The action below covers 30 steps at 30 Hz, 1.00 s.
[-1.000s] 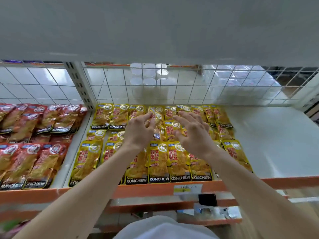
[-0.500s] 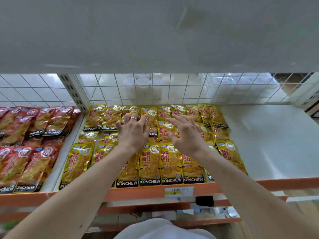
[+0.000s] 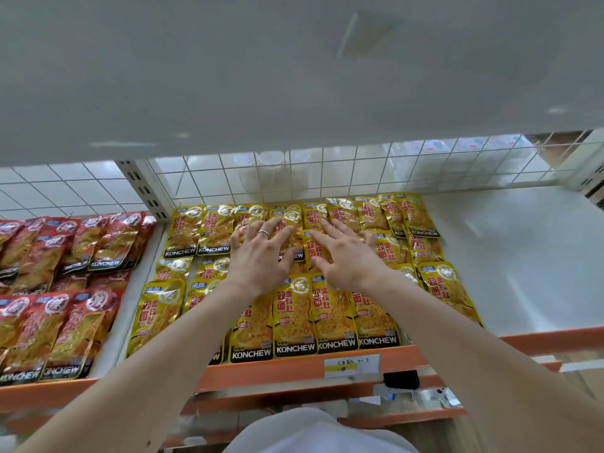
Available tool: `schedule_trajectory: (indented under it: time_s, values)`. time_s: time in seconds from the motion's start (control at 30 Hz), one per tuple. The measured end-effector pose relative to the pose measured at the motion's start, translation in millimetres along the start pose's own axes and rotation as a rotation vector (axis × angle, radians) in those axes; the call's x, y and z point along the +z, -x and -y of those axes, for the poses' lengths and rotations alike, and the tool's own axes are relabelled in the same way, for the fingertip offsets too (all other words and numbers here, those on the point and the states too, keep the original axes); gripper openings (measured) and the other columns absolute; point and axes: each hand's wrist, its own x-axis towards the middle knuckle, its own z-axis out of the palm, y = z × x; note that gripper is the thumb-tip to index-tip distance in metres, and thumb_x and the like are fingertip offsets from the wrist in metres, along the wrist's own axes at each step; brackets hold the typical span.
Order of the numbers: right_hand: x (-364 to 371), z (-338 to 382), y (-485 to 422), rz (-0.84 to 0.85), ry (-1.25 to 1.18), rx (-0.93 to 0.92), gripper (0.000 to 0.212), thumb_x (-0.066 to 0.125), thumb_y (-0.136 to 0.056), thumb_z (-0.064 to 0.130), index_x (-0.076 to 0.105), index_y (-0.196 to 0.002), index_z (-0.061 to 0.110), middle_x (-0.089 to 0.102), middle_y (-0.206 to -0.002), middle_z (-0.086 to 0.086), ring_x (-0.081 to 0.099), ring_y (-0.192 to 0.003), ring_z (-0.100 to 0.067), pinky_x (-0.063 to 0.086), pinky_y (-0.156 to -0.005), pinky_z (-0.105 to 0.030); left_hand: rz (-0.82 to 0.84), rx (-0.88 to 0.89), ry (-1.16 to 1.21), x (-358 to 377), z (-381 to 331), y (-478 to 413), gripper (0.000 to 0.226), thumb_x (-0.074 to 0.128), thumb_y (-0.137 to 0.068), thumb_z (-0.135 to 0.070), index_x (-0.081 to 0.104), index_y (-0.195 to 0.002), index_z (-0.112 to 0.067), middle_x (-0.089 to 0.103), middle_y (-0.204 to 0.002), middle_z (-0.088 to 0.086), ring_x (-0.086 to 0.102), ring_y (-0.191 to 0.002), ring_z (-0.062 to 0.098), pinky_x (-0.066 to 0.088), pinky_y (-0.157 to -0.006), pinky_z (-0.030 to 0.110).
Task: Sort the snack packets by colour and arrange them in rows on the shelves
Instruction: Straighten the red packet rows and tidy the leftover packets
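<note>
So both hands are down flat on the yellow snack packets (image 3: 294,315), nothing gripped. The left hand (image 3: 261,256) has its fingers spread and straight, pressing on the packets in the back row, and there's a ring (image 3: 264,233) on one finger. The right hand (image 3: 346,259) sits just beside it, fingers also splayed and relaxed, lying across the packets between the back row and the middle one.

The yellow packets lie in rows on the left half of the shelf (image 3: 523,256), from the wire grid (image 3: 359,171) at the back edge up to the orange front edge (image 3: 277,371). The front row looks tidy with the KONCHEW strips lined up. The middle ones overlap a bit and sit crooked. The right part of the shelf is bare white.

The red snack packets (image 3: 65,243) have their own section to the left, past the white upright (image 3: 143,188), also in overlapping rows from back to front.

A small paper label (image 3: 351,366) is stuck on the orange front edge, below the front row of yellow ones.
</note>
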Motion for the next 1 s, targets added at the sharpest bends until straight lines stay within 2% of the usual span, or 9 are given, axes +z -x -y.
schedule_trajectory:
  time_s: [0.13, 0.33, 0.6, 0.8, 1.0]
  values:
    - [0.9, 2.2, -4.5, 0.051, 0.028, 0.015, 0.059, 0.038, -0.101, 0.047, 0.018, -0.156, 0.036, 0.002, -0.166, 0.006, -0.002, -0.152, -0.011, 0.000, -0.118, -0.058, 0.010, -0.012, 0.011, 0.7, 1.5, -4.9, 0.054, 0.037, -0.102, -0.053, 0.028, -0.153, -0.042, 0.017, -0.164, -0.011, 0.008, -0.150, 0.018, 0.008, -0.119, 0.053]
    - [1.8, 3.2, -6.5, 0.044, 0.024, 0.017, 0.058, 0.039, -0.102, 0.045, 0.018, -0.156, 0.036, 0.002, -0.166, 0.007, -0.002, -0.152, -0.011, 0.000, -0.118, -0.057, -0.018, -0.054, -0.064, 4.2, 0.7, -9.8, 0.055, 0.030, -0.103, -0.053, 0.022, -0.155, -0.040, 0.017, -0.165, -0.010, 0.011, -0.151, 0.020, 0.015, -0.118, 0.051]
    - [1.8, 6.4, -4.6, 0.051, 0.001, 0.034, 0.058, 0.040, -0.102, 0.044, 0.020, -0.155, 0.034, 0.002, -0.166, 0.007, -0.003, -0.152, -0.010, 0.001, -0.119, -0.058, 0.036, -0.069, -0.006, 4.4, 4.5, -12.5, 0.054, 0.028, -0.105, -0.049, 0.018, -0.156, -0.039, 0.012, -0.166, -0.012, 0.006, -0.152, 0.019, 0.013, -0.119, 0.052]
    - [-0.8, 16.1, 10.3, -0.175, -0.225, -0.120, 0.050, 0.051, -0.100, 0.031, 0.041, -0.148, 0.031, 0.018, -0.164, 0.011, 0.008, -0.151, -0.004, 0.002, -0.120, -0.049, 0.011, -0.080, 0.088, 3.1, 3.8, -9.6, 0.052, 0.031, -0.105, -0.045, 0.023, -0.156, -0.037, 0.016, -0.166, -0.011, 0.008, -0.152, 0.019, 0.013, -0.119, 0.050]
    - [-4.3, 25.1, 23.3, -0.205, -0.252, -0.141, 0.053, 0.052, -0.099, 0.034, 0.037, -0.150, 0.031, 0.014, -0.164, 0.010, 0.004, -0.151, -0.005, 0.005, -0.120, -0.050, -0.108, -0.090, 0.162, -7.7, -2.2, 22.6, 0.053, 0.034, -0.104, -0.045, 0.027, -0.156, -0.033, 0.020, -0.165, -0.011, 0.010, -0.152, 0.015, 0.015, -0.118, 0.046]
